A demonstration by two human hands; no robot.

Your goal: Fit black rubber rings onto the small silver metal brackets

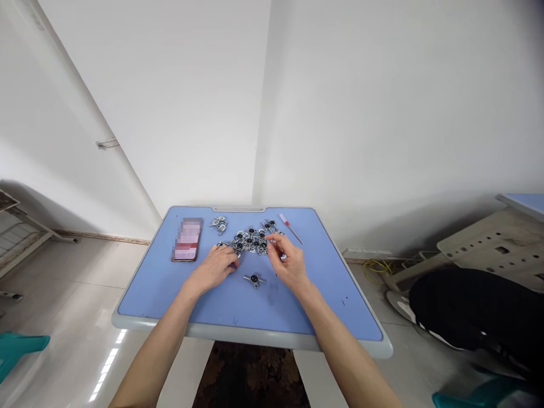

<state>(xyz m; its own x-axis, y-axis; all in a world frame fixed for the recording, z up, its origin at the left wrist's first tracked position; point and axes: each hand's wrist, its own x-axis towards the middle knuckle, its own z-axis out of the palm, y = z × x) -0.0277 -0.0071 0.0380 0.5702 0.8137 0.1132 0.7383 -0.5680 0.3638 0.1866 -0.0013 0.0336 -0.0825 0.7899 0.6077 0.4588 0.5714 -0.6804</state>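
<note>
And here's the blue desk (157, 289), the biggest thing in play; anything swept past its grey rim drops to the floor, prob. from a stray forearm. On it, toward the far side, the pile of metal parts w/ black centres (249, 242), bits overlapping; arms look apt to snag, so pulling one out could drag its neighbours or scatter a few. R hand (289, 263) is at the pile's right end, thumb & index bent toward each other approx. as for a pinch; can't tell if there's a part between them, and a weak hold there could mean a slip. L hand (216, 267) is at the near-left side, palm down, fingers loosely curled onto the edge bits; grip can't be made out, and pressing down might shove parts sideways. Phone (187, 241) lies flat to the left: a part flicked that way could scratch the glass. Red-and-clear pen (290, 226) lies slantwise beyond the R hand, might roll if the knuckles brush it. Small group of metal pieces (220, 225), far left of the pile, could get mixed in if the pile spreads. Smallest, the lone part (254, 279), nearer the body btwn the hands, easily bumped by a wrist coming back.
</note>
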